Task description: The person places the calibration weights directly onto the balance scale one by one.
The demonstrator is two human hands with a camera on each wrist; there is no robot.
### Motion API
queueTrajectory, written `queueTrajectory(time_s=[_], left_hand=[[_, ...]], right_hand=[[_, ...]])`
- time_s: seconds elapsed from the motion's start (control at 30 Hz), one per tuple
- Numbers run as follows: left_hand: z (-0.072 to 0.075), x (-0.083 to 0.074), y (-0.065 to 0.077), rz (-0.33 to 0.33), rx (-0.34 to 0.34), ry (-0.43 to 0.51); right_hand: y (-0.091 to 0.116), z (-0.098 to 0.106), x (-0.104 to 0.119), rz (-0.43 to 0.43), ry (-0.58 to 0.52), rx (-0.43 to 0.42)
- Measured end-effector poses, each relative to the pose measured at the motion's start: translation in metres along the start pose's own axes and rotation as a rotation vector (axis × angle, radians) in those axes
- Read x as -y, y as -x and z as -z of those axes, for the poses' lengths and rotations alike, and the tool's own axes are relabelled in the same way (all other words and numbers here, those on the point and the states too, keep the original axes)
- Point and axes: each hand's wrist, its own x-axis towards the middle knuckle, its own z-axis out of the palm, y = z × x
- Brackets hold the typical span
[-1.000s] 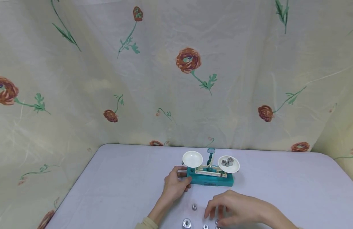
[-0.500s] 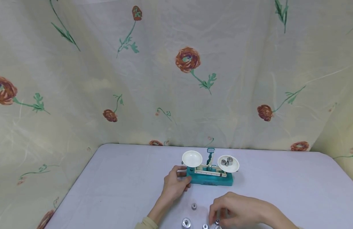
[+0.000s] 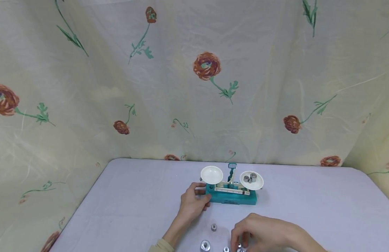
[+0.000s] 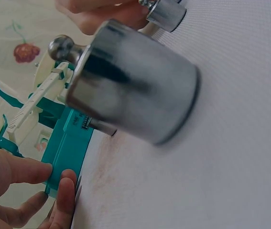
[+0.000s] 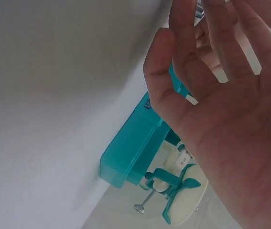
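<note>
A teal balance scale (image 3: 231, 198) with two white pans stands toward the back of the table. My left hand (image 3: 192, 204) grips the left end of its base, thumb in front and fingers behind. The right pan (image 3: 259, 182) bears several small metal weights (image 3: 253, 177); the left pan (image 3: 211, 174) is bare and sits higher. My right hand (image 3: 260, 231) reaches down with bent fingers over small metal weights (image 3: 239, 245) near the front. Its fingertips are partly cut off by the frame's lower edge, and I cannot tell whether they pinch a weight.
A larger weight (image 3: 205, 245) stands left of my right hand, with a small one (image 3: 214, 227) behind it and another (image 3: 226, 249) to its right. The pale table (image 3: 134, 210) ends at a flowered curtain (image 3: 169, 87).
My right hand has come slightly down and its fingers have drawn in over the small weights. The left hand and the scale have stayed put.
</note>
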Motion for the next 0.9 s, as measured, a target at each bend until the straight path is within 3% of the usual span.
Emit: queueTrajectory(time_s=[0.2, 0.9], left_hand=[[-0.0001, -0.0001, 0.0002, -0.004, 0.000, -0.001], [0.0004, 0.0010, -0.0017, -0.005, 0.001, 0.006]], right_hand=[[-0.0015, -0.0036, -0.0021, -0.018, -0.046, 0.003], [-0.0061, -0.0061, 0.0006, 0.003, 0.090, -0.020]])
